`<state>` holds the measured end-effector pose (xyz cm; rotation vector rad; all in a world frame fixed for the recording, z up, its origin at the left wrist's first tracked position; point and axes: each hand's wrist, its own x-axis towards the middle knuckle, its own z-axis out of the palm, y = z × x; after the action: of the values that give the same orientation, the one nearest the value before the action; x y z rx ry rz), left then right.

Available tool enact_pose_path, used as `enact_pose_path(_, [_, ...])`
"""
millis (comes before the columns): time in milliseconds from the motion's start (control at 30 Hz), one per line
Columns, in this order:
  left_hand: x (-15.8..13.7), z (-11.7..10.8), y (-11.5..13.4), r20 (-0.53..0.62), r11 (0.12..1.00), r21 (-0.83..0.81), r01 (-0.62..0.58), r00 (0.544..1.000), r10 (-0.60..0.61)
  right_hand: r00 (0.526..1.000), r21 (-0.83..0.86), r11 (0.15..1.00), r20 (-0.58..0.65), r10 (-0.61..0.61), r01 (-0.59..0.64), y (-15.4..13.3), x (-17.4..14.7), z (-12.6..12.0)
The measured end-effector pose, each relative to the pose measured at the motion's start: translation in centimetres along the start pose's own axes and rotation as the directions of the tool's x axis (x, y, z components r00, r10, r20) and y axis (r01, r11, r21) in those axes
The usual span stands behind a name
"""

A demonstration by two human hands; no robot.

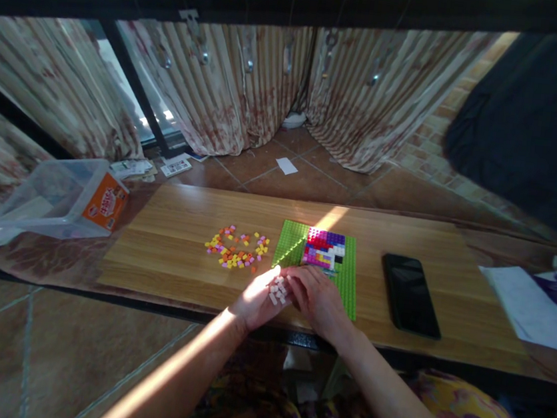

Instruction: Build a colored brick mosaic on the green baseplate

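My left hand (258,299) is cupped palm up at the table's front edge, with a small heap of white toy bricks (278,290) lying in it. Over the edge of that palm, my right hand (316,297) has its fingers bent and pressed together, close beside the heap; whatever is between the fingertips is hidden. Just beyond both hands lies a green baseplate (349,271). A block of red, blue, purple, white, pink and yellow bricks (325,244) covers its upper middle, and my right hand hides part of the plate's lower side.
Loose yellow, orange and pink bricks (235,258) are scattered left of the baseplate on the wooden board (164,243). A black phone (410,294) lies at right, with papers (529,308) beyond it. A clear plastic box (58,201) stands at far left.
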<state>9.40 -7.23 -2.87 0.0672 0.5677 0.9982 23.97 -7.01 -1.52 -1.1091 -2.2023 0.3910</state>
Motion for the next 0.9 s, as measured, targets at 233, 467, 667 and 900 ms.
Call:
enact_pose_path(233, [-0.4,-0.3,0.4,-0.017,0.992,0.097,0.078,0.997,-0.076,0.958,0.054,0.992,-0.259,0.124,-0.114,2.2,0.5,-3.5])
enact_pose_path(467, [-0.5,-0.1,0.3,-0.046,0.988,0.138,0.064,0.997,-0.059,0.949,-0.077,0.988,-0.297,0.106,-0.135,4.7,1.3,-4.3])
enact_pose_path(667, [-0.6,0.1,0.4,-0.042,0.988,0.133,0.072,0.997,-0.067,0.988,-0.198,0.978,-0.154,0.031,-0.062,5.5,1.7,-3.9])
enact_pose_path(900, [-0.7,0.0,0.4,-0.017,0.99,0.12,0.075,0.997,-0.074,0.995,-0.255,0.966,-0.103,0.017,-0.042,5.4,2.2,-4.2])
